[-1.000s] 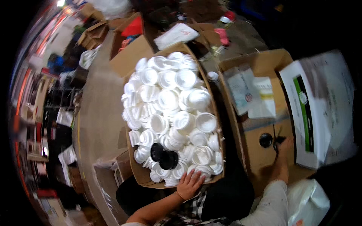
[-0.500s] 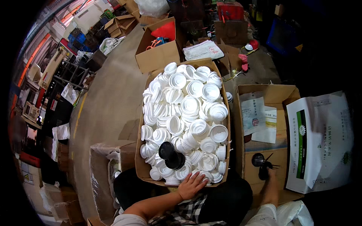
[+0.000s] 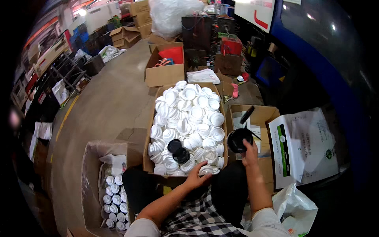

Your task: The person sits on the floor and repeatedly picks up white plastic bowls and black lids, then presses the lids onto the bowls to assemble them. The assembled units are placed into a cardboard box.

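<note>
A cardboard box heaped with white plastic lids [image 3: 196,112] stands in front of me. At its near edge my left hand [image 3: 195,177] rests with fingers apart, holding nothing, close to the lids. My right hand [image 3: 249,154] is closed on a round black plastic lid [image 3: 237,141]. Thin black prongs and another black piece [image 3: 247,114] stick out beyond this lid; whether they are joined to it I cannot tell. Two more black lids [image 3: 181,155] lie on the near part of the white heap, touching each other.
To the right stands an open carton [image 3: 271,112] with papers inside and a printed flap [image 3: 304,146]. At lower left, a lined box [image 3: 89,173] holds rows of white stacked lids. A white plastic bag [image 3: 294,205] sits near my right arm. Farther off is a box with red contents [image 3: 165,75].
My right hand has come up out of the right carton with the black lid, toward the lid box. My left hand has drawn slightly back. The view has tilted upward.
</note>
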Action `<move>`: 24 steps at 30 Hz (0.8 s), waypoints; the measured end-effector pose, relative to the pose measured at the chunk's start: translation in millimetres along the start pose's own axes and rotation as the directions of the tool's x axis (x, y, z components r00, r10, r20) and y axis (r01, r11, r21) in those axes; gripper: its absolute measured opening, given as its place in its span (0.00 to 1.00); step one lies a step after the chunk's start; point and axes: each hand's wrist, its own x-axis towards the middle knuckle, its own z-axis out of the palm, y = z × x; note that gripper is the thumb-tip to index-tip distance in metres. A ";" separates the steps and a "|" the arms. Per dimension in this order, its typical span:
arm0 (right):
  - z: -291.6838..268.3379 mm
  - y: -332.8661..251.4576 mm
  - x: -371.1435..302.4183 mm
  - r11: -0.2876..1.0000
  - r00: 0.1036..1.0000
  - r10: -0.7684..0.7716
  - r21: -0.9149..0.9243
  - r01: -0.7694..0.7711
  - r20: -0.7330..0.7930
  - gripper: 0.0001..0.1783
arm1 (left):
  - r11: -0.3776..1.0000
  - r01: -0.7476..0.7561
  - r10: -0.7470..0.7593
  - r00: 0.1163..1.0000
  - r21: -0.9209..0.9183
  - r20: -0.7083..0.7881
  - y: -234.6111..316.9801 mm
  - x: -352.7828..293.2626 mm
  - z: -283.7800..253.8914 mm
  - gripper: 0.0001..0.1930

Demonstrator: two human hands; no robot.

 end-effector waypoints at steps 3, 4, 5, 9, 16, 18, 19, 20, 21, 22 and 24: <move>51.8 6.5 -82.7 0.998 0.977 0.022 0.049 -0.033 0.212 0.27 | 0.800 -0.063 0.038 0.998 -0.596 -0.055 57.0 -32.5 -9.9 0.43; 63.3 18.6 -108.7 0.998 0.960 0.018 0.046 -0.032 0.278 0.27 | 0.768 -0.060 0.009 0.996 -0.638 -0.083 77.7 -50.0 -13.5 0.45; 74.0 31.8 -135.2 0.997 0.956 0.048 0.049 -0.065 0.289 0.25 | 0.694 -0.154 0.055 0.985 -0.703 -0.162 97.2 -65.2 -16.1 0.42; 90.2 72.3 -220.4 0.965 0.851 0.093 -0.257 0.051 0.517 0.32 | 0.849 -0.215 -0.084 0.847 -0.482 -0.525 98.7 -125.0 -31.4 0.27; 83.1 82.6 -227.2 0.683 0.343 0.018 -0.262 0.682 0.939 0.47 | 0.464 -0.094 -0.259 0.937 -0.881 -0.236 118.1 -220.8 -84.2 0.22; 92.3 69.1 -228.5 0.547 0.322 -0.046 -0.245 0.800 0.946 0.49 | 0.530 0.008 -0.259 0.954 -0.848 -0.153 119.5 -227.3 -90.0 0.22; 98.1 59.4 -229.8 0.480 0.280 -0.092 -0.204 0.853 0.955 0.50 | 0.562 0.054 -0.255 0.961 -0.825 -0.110 118.7 -229.1 -91.8 0.23; 103.7 50.4 -230.0 0.462 0.198 -0.075 -0.142 0.876 0.977 0.50 | 0.488 0.105 -0.248 0.968 -0.866 -0.022 119.1 -229.6 -93.0 0.22; 108.9 41.7 -229.4 0.445 0.113 -0.055 -0.077 0.892 0.992 0.50 | 0.468 0.152 -0.241 0.970 -0.871 0.040 116.8 -229.5 -93.2 0.22; 116.3 35.9 -228.1 0.435 0.024 -0.039 -0.004 0.900 0.999 0.50 | 0.454 0.197 -0.236 0.967 -0.869 0.097 115.3 -229.7 -95.8 0.22; 123.8 24.3 -228.8 0.598 -0.102 0.108 0.018 0.801 0.989 0.46 | 0.456 0.293 -0.252 0.948 -0.840 0.194 118.3 -228.7 -98.5 0.22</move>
